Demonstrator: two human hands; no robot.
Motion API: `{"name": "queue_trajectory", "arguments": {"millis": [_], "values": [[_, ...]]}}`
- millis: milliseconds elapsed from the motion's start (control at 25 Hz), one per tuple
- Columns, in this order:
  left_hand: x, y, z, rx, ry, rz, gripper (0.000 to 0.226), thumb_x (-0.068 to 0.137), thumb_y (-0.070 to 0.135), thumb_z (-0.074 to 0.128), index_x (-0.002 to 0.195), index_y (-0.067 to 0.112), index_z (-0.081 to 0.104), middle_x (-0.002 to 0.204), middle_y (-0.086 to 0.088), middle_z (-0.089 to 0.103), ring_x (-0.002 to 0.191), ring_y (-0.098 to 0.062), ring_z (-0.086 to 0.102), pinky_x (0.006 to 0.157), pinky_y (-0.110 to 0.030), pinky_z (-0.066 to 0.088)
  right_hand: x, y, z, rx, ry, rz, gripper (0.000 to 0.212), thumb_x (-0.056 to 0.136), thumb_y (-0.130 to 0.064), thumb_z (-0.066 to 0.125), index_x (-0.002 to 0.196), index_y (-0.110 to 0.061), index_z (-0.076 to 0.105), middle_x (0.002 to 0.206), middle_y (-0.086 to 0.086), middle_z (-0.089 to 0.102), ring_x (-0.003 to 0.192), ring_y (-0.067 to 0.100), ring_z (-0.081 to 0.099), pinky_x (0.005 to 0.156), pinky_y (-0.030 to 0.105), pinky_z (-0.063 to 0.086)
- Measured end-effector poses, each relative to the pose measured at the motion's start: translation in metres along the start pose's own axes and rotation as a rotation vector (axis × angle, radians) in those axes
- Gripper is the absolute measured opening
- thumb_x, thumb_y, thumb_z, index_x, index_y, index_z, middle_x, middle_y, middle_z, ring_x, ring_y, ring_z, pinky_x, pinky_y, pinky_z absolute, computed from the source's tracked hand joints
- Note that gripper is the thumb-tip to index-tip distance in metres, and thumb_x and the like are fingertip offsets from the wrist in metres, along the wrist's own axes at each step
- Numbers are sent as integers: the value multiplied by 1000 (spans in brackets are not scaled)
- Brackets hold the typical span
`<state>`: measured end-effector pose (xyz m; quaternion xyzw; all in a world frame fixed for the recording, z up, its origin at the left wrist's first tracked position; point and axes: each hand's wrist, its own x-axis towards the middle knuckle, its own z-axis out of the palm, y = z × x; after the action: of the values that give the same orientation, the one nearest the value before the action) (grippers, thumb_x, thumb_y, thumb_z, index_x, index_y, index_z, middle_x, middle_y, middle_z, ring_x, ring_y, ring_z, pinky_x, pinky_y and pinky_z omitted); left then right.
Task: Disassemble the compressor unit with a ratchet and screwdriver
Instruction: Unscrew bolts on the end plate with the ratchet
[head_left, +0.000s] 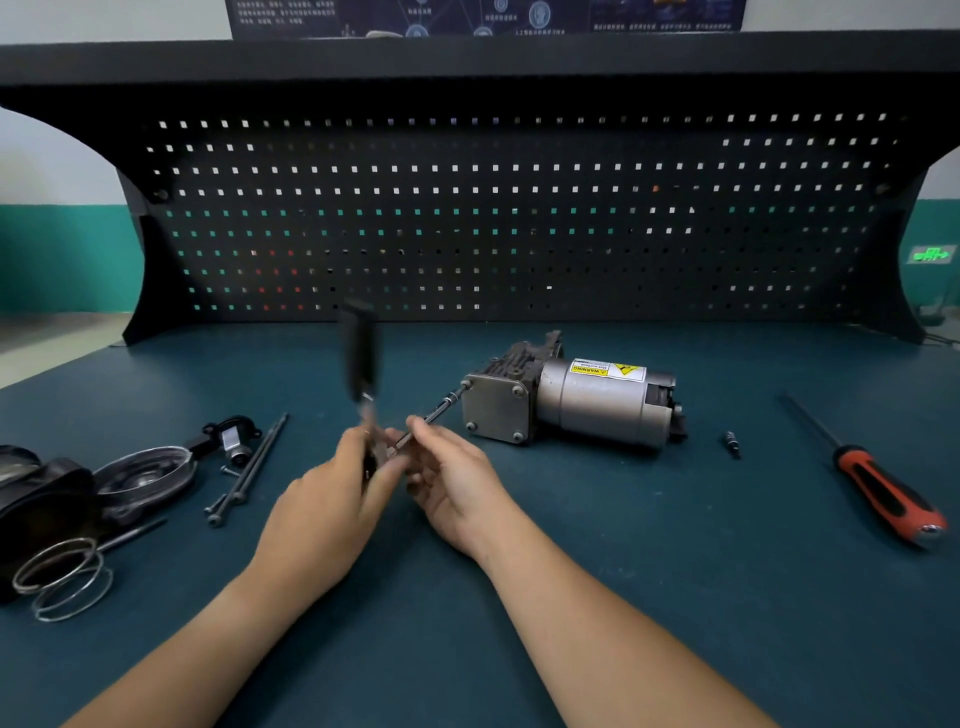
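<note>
The compressor (571, 402) lies on its side at the middle of the bench (597, 597), which has a matte dark-teal top. It has a smooth grey metal cylinder joined to a rougher cast block with a square end plate, and bolt heads sit at the plate's corners. A yellow and white sticker (607, 370) on the cylinder reads "WARNING"; its smaller print is too fine to read.

A thin metal rod (439, 410) runs from the plate's upper left corner toward the hands. The right hand (457, 483) pinches the rod between thumb and forefinger, its other fingers loosely curled. The left hand (332, 493) has its fingers wrapped round the lower end of the ratchet (358, 358), whose black handle stands upright and blurred.

The screwdriver (883, 488), with a red and black handle and a slim dark shaft, lies well apart on the right, with a small bit (732, 442) nearer the compressor. On the left lie 2 long bolts (249, 467), a shiny round cover (145, 473) and wire rings (62, 577).
</note>
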<state>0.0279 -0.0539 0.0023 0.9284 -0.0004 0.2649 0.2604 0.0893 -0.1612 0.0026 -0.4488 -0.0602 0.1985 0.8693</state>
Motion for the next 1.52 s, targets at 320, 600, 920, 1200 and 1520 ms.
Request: {"name": "queue_trajectory", "arguments": {"millis": [320,600,920,1200,1520], "values": [[1,-5,6,-308,12,-142,16,92,28,55,105,21,49,71,2,64,55,-10,60,58,-21,47,2,1,2,-59,-14,28,17,95,-9,47,82,-16,57,62,-9,69,46,-1,56,46,11,37],[0,0,2,-54,9,7,36,92,36,50,125,22,44,99,3,66,87,-27,65,71,-34,47,0,2,2,-16,-5,10,14,94,-13,51,82,-15,58,62,-5,69,44,2,54,43,13,35],[6,2,11,-641,6,-344,14,95,29,49,106,21,47,54,3,60,39,-8,52,44,-23,42,1,2,0,-22,-15,21,18,96,-10,47,84,-16,59,66,-9,70,45,-1,51,47,11,36],[-4,-3,3,-31,12,80,27,91,31,55,117,26,53,81,12,61,71,-16,58,70,-34,47,5,4,2,-10,52,5,19,93,-7,50,78,-13,58,55,-5,63,46,3,47,42,12,31],[-2,2,9,-416,-2,-195,16,94,28,51,106,17,50,61,3,64,51,-9,60,55,-17,45,5,2,2,-8,60,23,20,97,-11,45,81,-10,56,55,-5,67,37,0,46,39,11,31]]}}
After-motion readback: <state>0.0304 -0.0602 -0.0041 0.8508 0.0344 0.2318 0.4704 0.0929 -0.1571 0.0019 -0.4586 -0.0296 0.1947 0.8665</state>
